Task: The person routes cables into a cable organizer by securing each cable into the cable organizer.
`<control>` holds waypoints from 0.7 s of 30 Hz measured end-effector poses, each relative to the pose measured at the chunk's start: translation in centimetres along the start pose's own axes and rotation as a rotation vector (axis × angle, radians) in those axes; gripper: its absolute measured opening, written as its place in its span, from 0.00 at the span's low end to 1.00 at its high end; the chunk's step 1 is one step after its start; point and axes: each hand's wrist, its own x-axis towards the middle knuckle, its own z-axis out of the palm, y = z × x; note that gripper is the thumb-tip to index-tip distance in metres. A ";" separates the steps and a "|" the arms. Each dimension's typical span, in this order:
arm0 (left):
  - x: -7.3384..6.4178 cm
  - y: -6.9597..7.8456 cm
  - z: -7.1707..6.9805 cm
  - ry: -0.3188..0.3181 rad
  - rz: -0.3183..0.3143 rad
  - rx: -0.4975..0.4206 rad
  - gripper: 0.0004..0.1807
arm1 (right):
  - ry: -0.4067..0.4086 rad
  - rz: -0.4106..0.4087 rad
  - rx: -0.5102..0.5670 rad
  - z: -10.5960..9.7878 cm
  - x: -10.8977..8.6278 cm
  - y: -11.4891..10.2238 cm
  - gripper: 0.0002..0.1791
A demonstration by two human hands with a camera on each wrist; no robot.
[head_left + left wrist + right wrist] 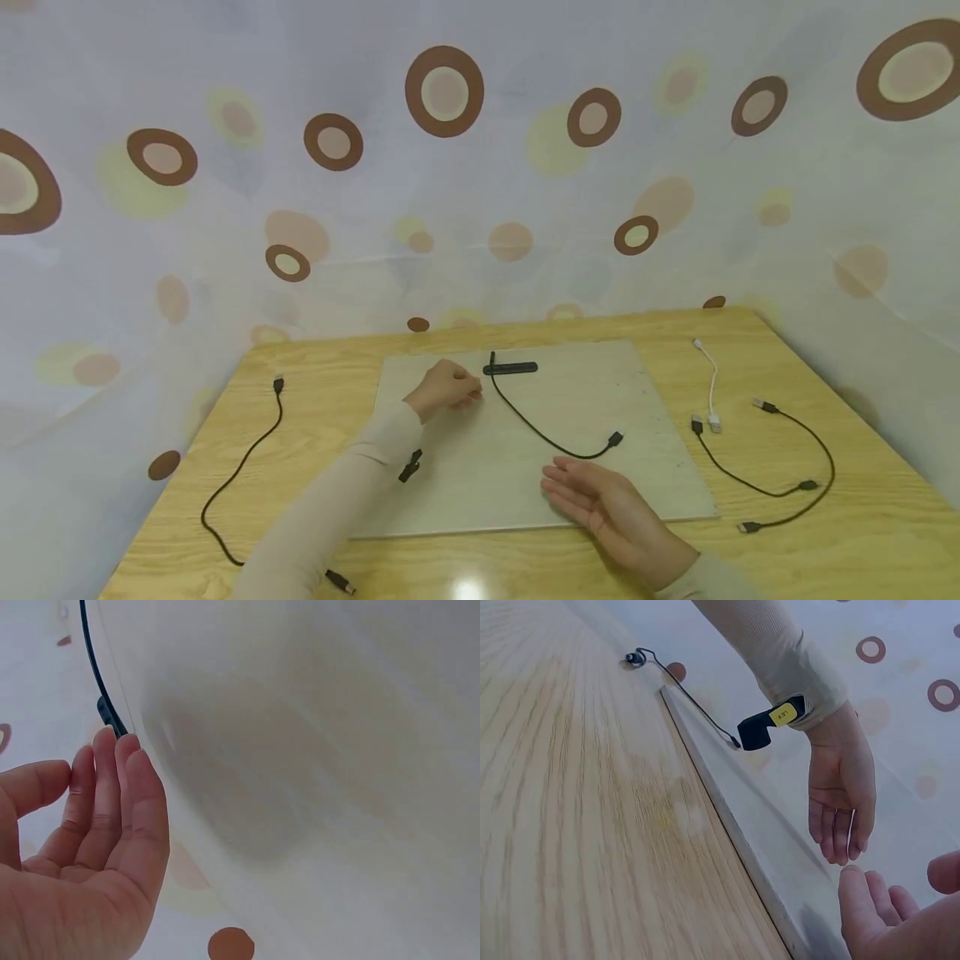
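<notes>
My left hand (447, 388) hovers over the pale board (465, 500), its fingers loosely bent with nothing between them. Just right of its fingertips lies a flat black strip (517, 367). A short black USB cable (528, 423) crosses the strip's left end and curves toward the front right. Beyond the fingers in the left wrist view, part of the black cable (91, 656) shows. My right hand (607, 508) is held palm inward at the board's front right, fingers straight and holding nothing; the cable's USB plug (616, 438) lies just beyond it. Its fingers (859, 900) also show in the right wrist view.
A long black cable (217, 493) lies on the wooden table (442, 575) at left, partly behind the left sleeve. On the right lie a white cable (713, 383) and two black cables, one short (738, 478) and one longer (828, 462). A patterned curtain (480, 183) surrounds the table.
</notes>
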 end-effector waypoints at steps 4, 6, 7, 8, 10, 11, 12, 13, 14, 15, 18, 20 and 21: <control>-0.9 -1.1 -0.8 0.006 -0.007 -0.028 0.12 | -0.044 0.022 -0.003 1.4 0.3 0.8 0.34; -1.2 -1.6 -1.4 0.009 -0.022 -0.047 0.12 | -0.072 0.043 -0.014 2.0 0.5 1.3 0.33; -1.4 -2.0 -1.7 0.009 -0.028 -0.059 0.12 | -0.090 0.056 -0.024 2.2 0.6 1.5 0.32; -1.6 -2.2 -2.1 0.009 -0.039 -0.072 0.12 | -0.111 0.069 -0.031 2.5 0.6 1.7 0.32; -2.0 -2.9 -2.9 0.010 -0.065 -0.101 0.13 | -0.151 0.093 -0.044 3.1 0.7 2.2 0.32; -2.2 -3.2 -3.3 0.012 -0.073 -0.116 0.13 | -0.168 0.100 -0.049 3.3 0.8 2.4 0.32; -2.4 -3.5 -3.8 0.013 -0.077 -0.127 0.13 | -0.182 0.105 -0.053 3.6 0.8 2.6 0.31; -2.6 -3.7 -4.2 0.012 -0.079 -0.136 0.13 | -0.194 0.108 -0.056 3.9 0.9 2.8 0.31; -2.8 -3.9 -4.6 0.015 -0.085 -0.148 0.14 | -0.204 0.111 -0.060 4.2 1.0 3.0 0.30; -3.0 -4.2 -5.1 0.020 -0.091 -0.161 0.14 | -0.209 0.114 -0.062 4.5 1.0 3.2 0.30; -3.8 -4.8 -6.3 0.033 -0.097 -0.178 0.15 | -0.217 0.128 -0.067 5.3 1.2 3.6 0.28; -4.2 -5.2 -7.1 0.049 -0.111 -0.195 0.16 | -0.219 0.140 -0.070 5.8 1.3 4.0 0.27; -4.5 -5.4 -7.5 0.054 -0.112 -0.196 0.16 | -0.218 0.146 -0.070 6.1 1.4 4.1 0.26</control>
